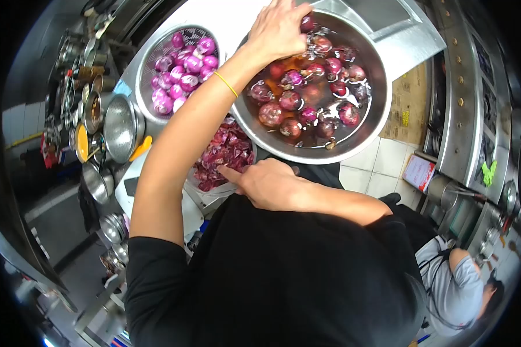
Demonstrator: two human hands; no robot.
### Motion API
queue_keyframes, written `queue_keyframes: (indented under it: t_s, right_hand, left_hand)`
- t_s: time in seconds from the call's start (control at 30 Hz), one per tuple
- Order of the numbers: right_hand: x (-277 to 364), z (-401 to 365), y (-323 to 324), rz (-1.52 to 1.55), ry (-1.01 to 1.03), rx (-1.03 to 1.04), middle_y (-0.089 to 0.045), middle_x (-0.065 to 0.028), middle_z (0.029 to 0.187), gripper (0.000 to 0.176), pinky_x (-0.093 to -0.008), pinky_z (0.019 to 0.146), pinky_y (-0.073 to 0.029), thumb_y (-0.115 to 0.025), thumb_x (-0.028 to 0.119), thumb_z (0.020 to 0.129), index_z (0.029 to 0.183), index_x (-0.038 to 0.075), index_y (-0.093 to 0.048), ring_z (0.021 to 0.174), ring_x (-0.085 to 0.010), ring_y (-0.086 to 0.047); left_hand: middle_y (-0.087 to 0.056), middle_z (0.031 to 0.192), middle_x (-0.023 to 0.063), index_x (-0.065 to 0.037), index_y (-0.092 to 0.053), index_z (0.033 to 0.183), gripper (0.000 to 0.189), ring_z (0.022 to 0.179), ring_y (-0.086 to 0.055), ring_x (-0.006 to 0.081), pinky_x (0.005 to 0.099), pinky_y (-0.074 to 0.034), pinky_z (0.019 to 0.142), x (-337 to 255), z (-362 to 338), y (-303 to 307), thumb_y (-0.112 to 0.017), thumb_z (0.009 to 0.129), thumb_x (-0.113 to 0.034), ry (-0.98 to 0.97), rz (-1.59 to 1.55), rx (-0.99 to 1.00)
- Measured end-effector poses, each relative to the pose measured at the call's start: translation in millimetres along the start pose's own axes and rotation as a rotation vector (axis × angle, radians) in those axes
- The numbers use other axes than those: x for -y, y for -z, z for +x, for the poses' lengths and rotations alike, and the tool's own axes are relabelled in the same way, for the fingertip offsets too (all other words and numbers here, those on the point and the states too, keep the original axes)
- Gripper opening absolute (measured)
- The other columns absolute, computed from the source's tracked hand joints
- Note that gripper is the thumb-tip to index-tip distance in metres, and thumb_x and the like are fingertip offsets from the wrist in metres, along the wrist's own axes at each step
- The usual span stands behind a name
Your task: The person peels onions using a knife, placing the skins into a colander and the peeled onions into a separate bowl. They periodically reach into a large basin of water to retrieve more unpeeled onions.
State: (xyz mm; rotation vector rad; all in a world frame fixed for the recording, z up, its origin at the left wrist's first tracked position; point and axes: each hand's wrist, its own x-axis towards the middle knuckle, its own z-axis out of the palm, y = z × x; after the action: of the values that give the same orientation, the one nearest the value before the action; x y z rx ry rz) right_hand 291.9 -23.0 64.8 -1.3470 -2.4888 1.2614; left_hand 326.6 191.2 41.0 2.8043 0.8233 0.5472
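A wide steel bowl (pixel 379 69) fills the middle top of the head view. It holds brownish water with unpeeled red onions (pixel 270 114) floating in it. To its left, just beside it, stands a steel colander (pixel 142 75) heaped with peeled onions (pixel 185 61), glossy and purple. At the left edge a cluster of steel pots (pixel 107 124) stands well apart from the bowl. At lower right a co-worker (pixel 448 286) in a grey top is bent over, away from the counter.

Below the gap between bowl and colander lies a heap of purple peels (pixel 228 147), touching the bowl's near rim.

The left hand (pixel 275 29) reaches across to the far side of the bowl, with its fingers closed around an onion (pixel 307 24) at the waterline by the far rim. A thin yellow band (pixel 226 84) circles that wrist.

The right hand (pixel 269 185) sits close to the body, just below the bowl. It is loosely curled, with the forefinger stretched out and its tip at the edge of the peels. A dark shape shows behind the knuckles, possibly a handle, but I cannot tell whether this hand grips anything.
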Motion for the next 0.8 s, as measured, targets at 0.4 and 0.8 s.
queue_keyframes:
  t_s: [0.4, 0.8]
  right_hand:
    - [5.9, 9.4, -5.9, -0.024, 0.068, 0.068, -0.063, -0.0165, 0.066, 0.049, -0.0446, 0.057, -0.050, -0.052, 0.025, 0.092, 0.138, 0.010, -0.042, 0.063, -0.0342, -0.064]
    - [8.0, 13.0, -14.1, -0.052, 0.094, 0.074, -0.065, -0.0166, 0.066, 0.061, -0.0393, 0.055, -0.051, -0.057, 0.011, 0.077, 0.136, 0.003, -0.044, 0.062, -0.0297, -0.066]
  left_hand:
    - [-0.060, 0.098, 0.0121, -0.010, -0.061, 0.100, 0.031, 0.092, -0.060, 0.0293, 0.0381, -0.046, 0.084, 3.5, -40.7, -35.0, -0.067, 0.071, -0.019, 0.187, -0.782, 0.084]
    - [-0.062, 0.081, 0.0123, -0.009, -0.061, 0.082, 0.018, 0.077, -0.062, 0.0328, 0.0412, -0.049, 0.070, -13.0, -46.8, -30.0, -0.067, 0.069, -0.020, 0.096, -0.363, -0.012]
